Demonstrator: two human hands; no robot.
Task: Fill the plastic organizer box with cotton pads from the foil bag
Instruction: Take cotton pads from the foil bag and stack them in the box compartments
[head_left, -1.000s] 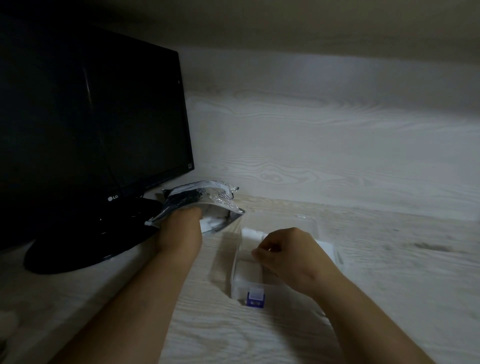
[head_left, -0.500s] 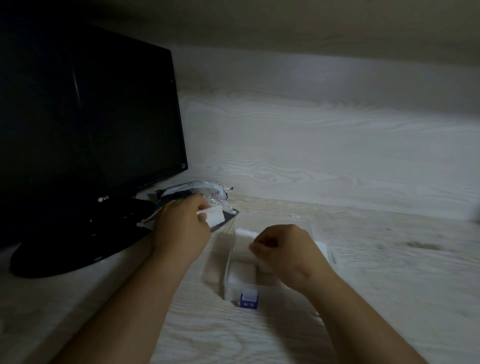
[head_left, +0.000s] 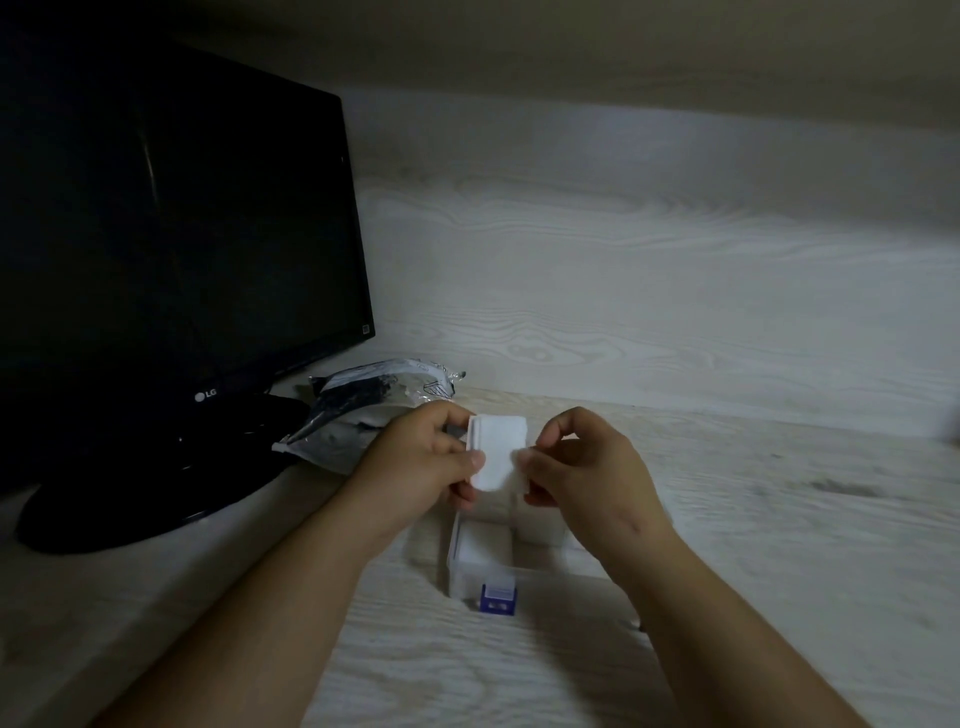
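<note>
**Transfer step, stack in mid-air.** The left hand (head_left: 415, 467) holds a small stack of cotton pads (head_left: 497, 448) directly above the far end of the clear plastic box (head_left: 460, 574). Its grip is closed round the stack, with the thumb on the near face and the fingers curled behind. The right hand (head_left: 587, 467) meets the stack from the box's right side. Its grip is a narrow pinch of thumb and forefinger on the right edge of the front pad, and the other fingers are curled and free. Neither hand touches the box. The stack stands roughly upright, flat face toward the camera, clear of the box rim.

The box rests on the bench (head_left: 779, 545) with a blue latch (head_left: 498, 600) on its near wall. White pads lie in its near-left compartment. The light is dim, so how full the compartments to the right are cannot be judged with confidence. The foil bag (head_left: 363, 415) lies crumpled just beyond the box's far-left corner. A dark monitor (head_left: 171, 234) stands farther left of the box.

Filling appears partly done. The next move calls for turning the stack flat, or squaring it to a free compartment, and lowering it between the walls. The right grip should steady the loose front pad so the stack does not fan out. A further reach into the bag probably follows.
</note>
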